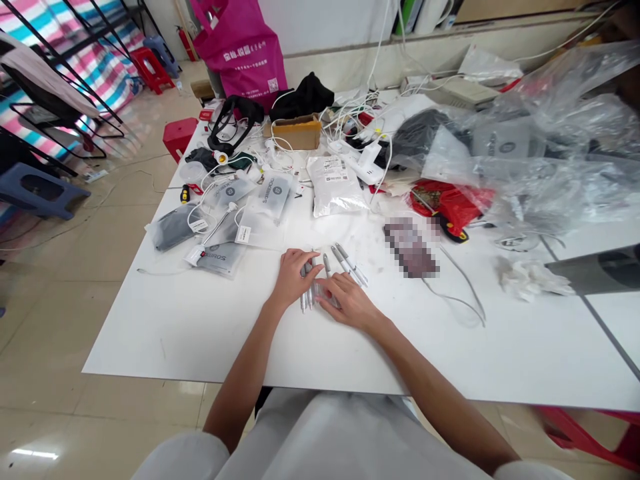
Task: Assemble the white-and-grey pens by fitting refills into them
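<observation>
Several grey-and-white pens lie side by side on the white table [200, 333] in front of me. My left hand [294, 277] curls round a cluster of pens [309, 297], its thumb and fingers bent over them. Close beside it, my right hand [347, 299] rests with curled fingers on a single pen [327, 265], which is partly hidden under it. Just past the right hand, more pens [349, 263] lie slanted on the tabletop, touching or nearly touching each other.
Frosted pouches [217, 260] and cables lie to the left. A white plastic packet [336, 187] is behind the pens. To the right are a pixelated item [411, 247], a thin cable [465, 283], crumpled tissue [533, 279] and a grey cylinder [595, 270]. Clear plastic bags [560, 147] pile up behind.
</observation>
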The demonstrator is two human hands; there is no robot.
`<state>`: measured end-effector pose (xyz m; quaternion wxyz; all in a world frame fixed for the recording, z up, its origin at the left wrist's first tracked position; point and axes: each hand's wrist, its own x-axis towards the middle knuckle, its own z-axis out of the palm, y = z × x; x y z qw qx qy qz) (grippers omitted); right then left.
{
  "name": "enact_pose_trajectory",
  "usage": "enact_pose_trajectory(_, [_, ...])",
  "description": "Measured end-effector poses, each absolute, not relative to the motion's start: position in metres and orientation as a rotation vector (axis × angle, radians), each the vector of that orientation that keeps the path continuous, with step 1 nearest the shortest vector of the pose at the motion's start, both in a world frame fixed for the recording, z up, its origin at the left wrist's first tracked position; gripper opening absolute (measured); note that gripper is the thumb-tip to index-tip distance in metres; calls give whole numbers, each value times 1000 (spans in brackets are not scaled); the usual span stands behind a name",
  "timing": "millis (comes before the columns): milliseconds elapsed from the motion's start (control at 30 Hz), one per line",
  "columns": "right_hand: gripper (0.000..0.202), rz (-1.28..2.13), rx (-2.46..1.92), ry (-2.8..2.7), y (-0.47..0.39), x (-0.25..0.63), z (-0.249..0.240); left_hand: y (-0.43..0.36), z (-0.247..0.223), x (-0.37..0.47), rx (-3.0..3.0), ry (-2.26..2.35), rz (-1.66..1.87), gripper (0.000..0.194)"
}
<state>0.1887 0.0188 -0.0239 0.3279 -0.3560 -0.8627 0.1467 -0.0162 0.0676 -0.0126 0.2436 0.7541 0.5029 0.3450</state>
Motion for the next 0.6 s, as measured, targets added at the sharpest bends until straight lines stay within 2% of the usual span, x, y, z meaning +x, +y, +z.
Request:
enact_pose_trajectory(233, [21, 75, -1383, -2187, 28, 202, -28, 67, -20, -14, 2203, 1447, 829, 30])
enact_pose_trajectory(600, [20, 94, -1489, -2183, 28, 196, -29, 68, -28, -16, 2240, 1444, 890, 34])
